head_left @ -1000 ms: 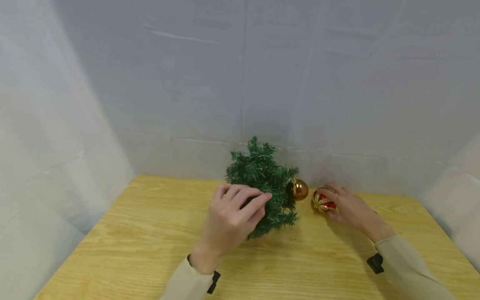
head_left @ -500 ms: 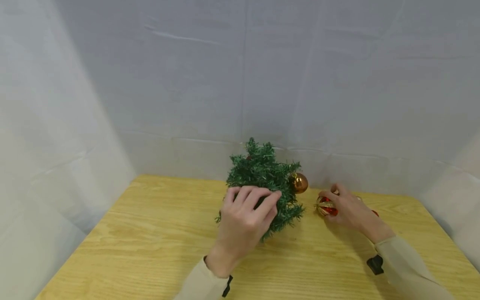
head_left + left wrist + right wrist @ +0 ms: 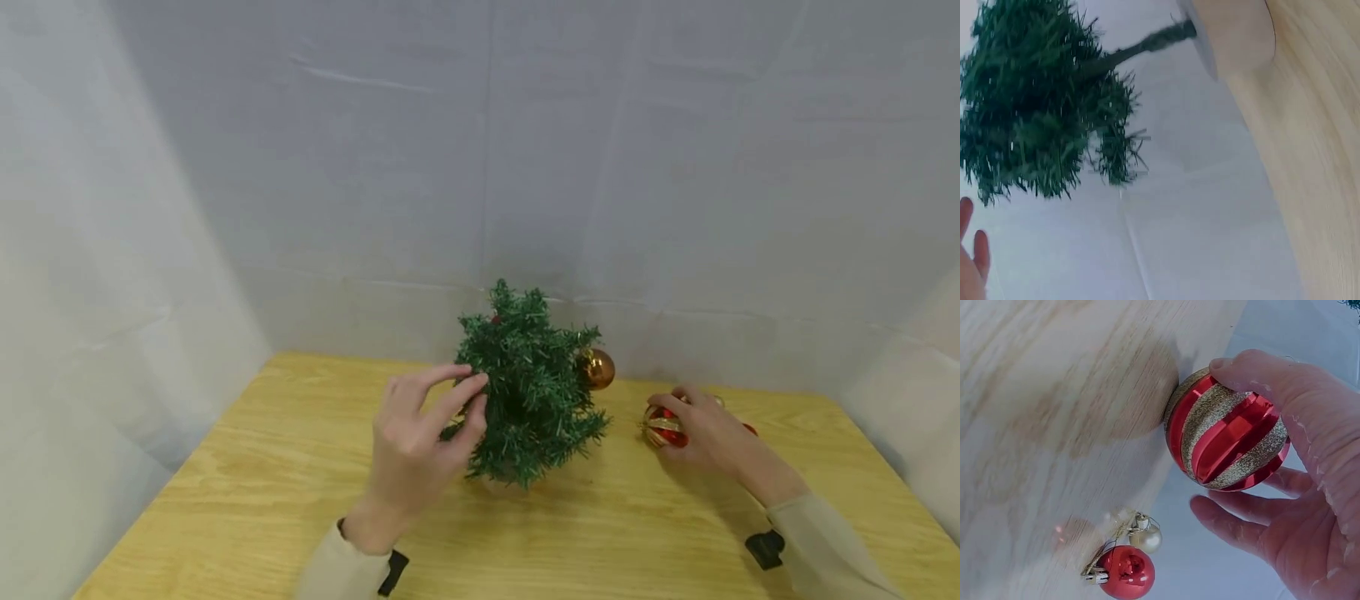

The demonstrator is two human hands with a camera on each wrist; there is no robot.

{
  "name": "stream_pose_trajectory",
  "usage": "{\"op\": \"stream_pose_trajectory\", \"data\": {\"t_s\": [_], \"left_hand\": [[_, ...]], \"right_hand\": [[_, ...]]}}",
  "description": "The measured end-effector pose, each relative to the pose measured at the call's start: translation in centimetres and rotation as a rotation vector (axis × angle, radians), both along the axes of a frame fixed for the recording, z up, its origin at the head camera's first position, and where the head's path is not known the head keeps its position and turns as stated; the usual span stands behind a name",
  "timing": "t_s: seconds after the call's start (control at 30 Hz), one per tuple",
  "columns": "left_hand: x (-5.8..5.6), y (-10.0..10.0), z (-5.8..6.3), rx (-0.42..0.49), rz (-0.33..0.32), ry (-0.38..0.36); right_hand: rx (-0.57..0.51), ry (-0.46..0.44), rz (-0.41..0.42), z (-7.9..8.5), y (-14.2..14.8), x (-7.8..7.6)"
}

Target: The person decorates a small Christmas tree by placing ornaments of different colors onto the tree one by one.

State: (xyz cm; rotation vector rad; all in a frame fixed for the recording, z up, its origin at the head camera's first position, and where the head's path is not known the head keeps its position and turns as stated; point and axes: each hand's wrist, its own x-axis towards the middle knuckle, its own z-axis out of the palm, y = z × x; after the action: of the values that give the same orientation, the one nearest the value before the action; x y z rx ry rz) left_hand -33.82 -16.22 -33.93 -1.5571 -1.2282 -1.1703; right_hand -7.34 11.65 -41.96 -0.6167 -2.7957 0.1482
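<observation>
A small artificial Christmas tree (image 3: pixel 528 375) stands on the table, and its pale pot (image 3: pixel 1238 37) shows in the left wrist view. My left hand (image 3: pixel 420 442) is at the tree's left side with fingers bent and apart; the left wrist view shows no thing between its visible fingers (image 3: pixel 980 253). My right hand (image 3: pixel 712 433) grips a large red and gold striped bauble (image 3: pixel 1229 437) between thumb and fingers, low at the table. A copper bauble (image 3: pixel 597 368) hangs from the tree's right side.
Beside the right hand lie a small red bauble (image 3: pixel 1127 572) and a smaller pearl-coloured one (image 3: pixel 1146 539), with gold cord. White cloth (image 3: pixel 375 208) hangs behind the wooden table (image 3: pixel 255 467). A tiny red spot (image 3: pixel 496 320) shows among the upper branches.
My left hand went right against the tree, then drew back left off it. The tree turned slightly and the copper bauble rose a little. My right hand shifted slightly right and nearer with the striped bauble.
</observation>
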Motion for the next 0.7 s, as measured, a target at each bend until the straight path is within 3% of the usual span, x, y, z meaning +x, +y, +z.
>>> {"op": "stream_pose_trajectory", "data": {"t_s": [0.23, 0.47, 0.7], "left_hand": [[-2.0, -0.5, -0.1, -0.135, -0.061, -0.028], [-2.3, -0.5, -0.3, -0.203, -0.078, -0.029], [-2.4, -0.4, -0.3, -0.205, -0.086, -0.023]], "right_hand": [[-0.093, -0.009, -0.023, 0.0, -0.5, 0.6], [-0.051, 0.059, 0.007, 0.3, -1.0, 0.9], [-0.023, 0.150, 0.017, 0.2, -1.4, 1.5]]}}
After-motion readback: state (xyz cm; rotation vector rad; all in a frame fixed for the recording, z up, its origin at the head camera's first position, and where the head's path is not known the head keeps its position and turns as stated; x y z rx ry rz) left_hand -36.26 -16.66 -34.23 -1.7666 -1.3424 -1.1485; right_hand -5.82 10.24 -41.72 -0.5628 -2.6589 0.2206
